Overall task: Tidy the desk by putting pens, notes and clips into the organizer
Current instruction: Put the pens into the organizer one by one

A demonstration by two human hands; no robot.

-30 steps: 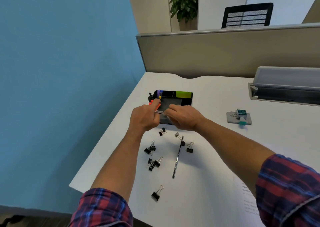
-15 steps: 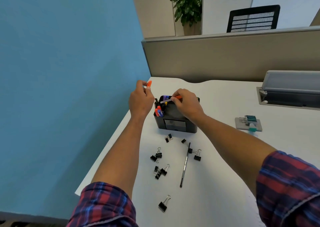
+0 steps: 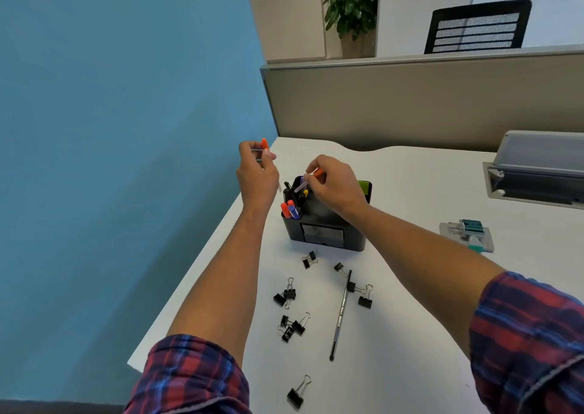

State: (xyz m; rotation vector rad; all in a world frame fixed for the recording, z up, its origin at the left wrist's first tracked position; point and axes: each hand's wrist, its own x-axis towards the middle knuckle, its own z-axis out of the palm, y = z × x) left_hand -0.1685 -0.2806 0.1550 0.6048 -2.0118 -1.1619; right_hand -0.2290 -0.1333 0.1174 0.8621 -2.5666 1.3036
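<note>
Hovering over the organizer [image 3: 327, 230], a pen [image 3: 311, 176] is pinched tip-down by the right hand [image 3: 331, 186] for slotting in, while another pen [image 3: 264, 148] is gripped aside in the left hand [image 3: 256, 176], awaiting its turn.

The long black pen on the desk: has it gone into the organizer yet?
No, the black pen lies flat on the desk among binder clips, in front of the organizer.

A blue wall [image 3: 120, 129] filled the left. A white desk [image 3: 426, 192] ran to a beige partition [image 3: 410, 104] at the far side. Beyond it stood a potted plant [image 3: 352, 6] and a black mesh chair [image 3: 477, 28] against pale walls [image 3: 290, 12]. Light was even.
</note>
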